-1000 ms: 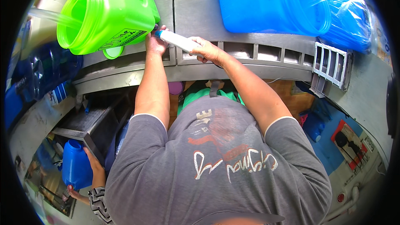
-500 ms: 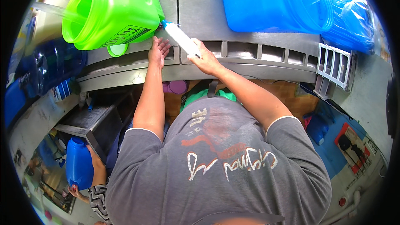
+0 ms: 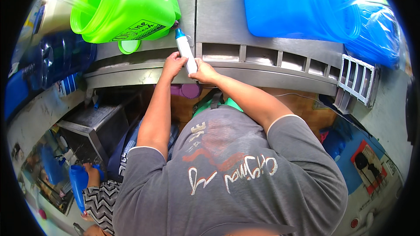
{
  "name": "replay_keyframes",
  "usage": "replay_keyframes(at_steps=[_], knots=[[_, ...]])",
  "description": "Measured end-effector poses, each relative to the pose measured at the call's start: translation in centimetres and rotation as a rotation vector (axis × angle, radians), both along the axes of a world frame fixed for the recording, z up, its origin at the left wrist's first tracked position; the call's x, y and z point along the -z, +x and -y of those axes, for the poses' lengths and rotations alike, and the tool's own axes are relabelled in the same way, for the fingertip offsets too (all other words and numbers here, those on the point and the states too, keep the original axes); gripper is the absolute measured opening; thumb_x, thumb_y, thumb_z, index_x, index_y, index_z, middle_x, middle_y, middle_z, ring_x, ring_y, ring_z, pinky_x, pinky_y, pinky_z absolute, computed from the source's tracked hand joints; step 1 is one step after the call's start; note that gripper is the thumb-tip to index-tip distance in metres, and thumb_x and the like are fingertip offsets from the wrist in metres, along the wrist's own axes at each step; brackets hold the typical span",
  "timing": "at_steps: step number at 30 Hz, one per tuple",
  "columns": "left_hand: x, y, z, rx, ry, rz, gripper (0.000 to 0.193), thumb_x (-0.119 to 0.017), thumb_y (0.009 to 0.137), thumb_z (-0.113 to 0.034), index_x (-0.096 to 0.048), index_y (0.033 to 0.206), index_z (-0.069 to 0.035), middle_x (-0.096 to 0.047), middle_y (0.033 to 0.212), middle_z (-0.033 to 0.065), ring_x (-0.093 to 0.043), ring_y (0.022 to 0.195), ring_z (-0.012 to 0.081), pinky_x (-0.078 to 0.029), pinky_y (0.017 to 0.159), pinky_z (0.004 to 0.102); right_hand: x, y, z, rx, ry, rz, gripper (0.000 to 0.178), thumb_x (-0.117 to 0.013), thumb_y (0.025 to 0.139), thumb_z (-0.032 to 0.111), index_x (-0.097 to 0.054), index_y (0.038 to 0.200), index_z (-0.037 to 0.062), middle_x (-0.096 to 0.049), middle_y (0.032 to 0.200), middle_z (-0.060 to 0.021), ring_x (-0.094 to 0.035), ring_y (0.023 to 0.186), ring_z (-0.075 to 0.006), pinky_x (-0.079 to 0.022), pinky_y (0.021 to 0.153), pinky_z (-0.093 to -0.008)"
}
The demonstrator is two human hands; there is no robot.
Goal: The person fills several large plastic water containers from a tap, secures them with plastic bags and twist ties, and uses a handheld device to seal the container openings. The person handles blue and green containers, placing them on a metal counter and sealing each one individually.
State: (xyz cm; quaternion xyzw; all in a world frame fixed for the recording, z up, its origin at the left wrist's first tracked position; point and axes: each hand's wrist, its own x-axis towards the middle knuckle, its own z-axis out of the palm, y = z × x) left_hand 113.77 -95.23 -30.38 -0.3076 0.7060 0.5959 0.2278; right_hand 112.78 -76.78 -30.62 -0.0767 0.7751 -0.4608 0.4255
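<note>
A slim white bottle with a blue top stands out in front of me over the metal counter's edge, its blue end pointing away. My left hand is closed with its fingers against the bottle's left side near the lower end. On the other side, my right hand is closed around the same lower end. Just beyond the blue end is the corner of a bright green water container, lying on its side with its wide mouth to the left. A round green lid rests below it.
A blue container lies on the metal counter at right, beside a plastic-wrapped blue one. Clear tubes enter both open mouths. A white rack hangs at the counter's right end. At lower left, another person's hand holds a blue container.
My left hand has closed from open fingers onto the bottle. The right hand has shifted left and nearer me, and the bottle stands steeper. The other person's blue container has moved lower.
</note>
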Motion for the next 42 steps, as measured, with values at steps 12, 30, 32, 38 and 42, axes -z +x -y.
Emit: replay_keyframes(at_steps=[12, 30, 32, 38, 42], knots=[[-1.5, 1.6, 4.0, 0.022, -0.229, -0.088, 0.059, -0.072, 0.084, -0.029, -0.055, 0.131, 0.004, -0.071, 0.104, 0.0158, -0.068, 0.092, 0.0194, -0.052, 0.082, 0.0312, -2.0, 0.7, 4.9, 0.051, -0.156, 0.122, 0.07, -0.083, 0.073, 0.025, -0.046, 0.126, -0.0027, -0.068, 0.095, -0.0159, -0.069, 0.078, -0.0215, -0.056, 0.065, -0.035], [-2.9, -8.2, 2.0, 0.468, -0.682, -0.147, 0.079, -0.062, 0.082, -0.03, -0.028, 0.153, -0.015, -0.066, 0.115, 0.0174, -0.064, 0.103, 0.0388, -0.05, 0.089, 0.0486, -12.2, -10.6, -7.3, 0.149, -0.298, 0.231, 0.048, -0.053, 0.085, 0.021, -0.049, 0.132, 0.0106, -0.056, 0.093, -0.0051, -0.048, 0.054, -0.0107, -0.039, 0.046, -0.0265], [-1.6, -9.5, 2.2, 0.505, -0.751, -0.127, 0.079, -0.063, 0.081, -0.031, -0.031, 0.151, -0.014, -0.065, 0.118, 0.0189, -0.063, 0.106, 0.0406, -0.05, 0.09, 0.0494, -12.4, -11.4, -7.5, 0.114, -0.272, 0.264, 0.044, -0.054, 0.086, 0.023, -0.052, 0.128, 0.011, -0.057, 0.093, -0.0045, -0.047, 0.053, -0.0103, -0.038, 0.045, -0.0262], [0.2, -10.7, 2.6, 0.492, -0.752, -0.068, 0.078, -0.064, 0.079, -0.031, -0.036, 0.148, -0.009, -0.055, 0.136, 0.024, -0.057, 0.119, 0.0429, -0.046, 0.101, 0.0481, -11.7, -12.8, -8.1, 0.18, -0.312, 0.29, 0.031, -0.055, 0.087, 0.028, -0.06, 0.113, 0.0107, -0.059, 0.078, -0.0047, -0.052, 0.051, -0.0117, -0.043, 0.042, -0.0279], [-0.4, -10.7, 2.1, 0.488, -0.828, -0.08, 0.087, -0.068, 0.077, -0.031, -0.029, 0.15, -0.005, -0.066, 0.114, 0.0235, -0.064, 0.104, 0.0398, -0.05, 0.093, 0.0461, -12.2, -12.5, -8.3, 0.165, -0.247, 0.327, 0.037, -0.053, 0.084, 0.027, -0.059, 0.117, 0.0123, -0.063, 0.087, -0.0011, -0.05, 0.053, -0.008, -0.04, 0.043, -0.0245]])
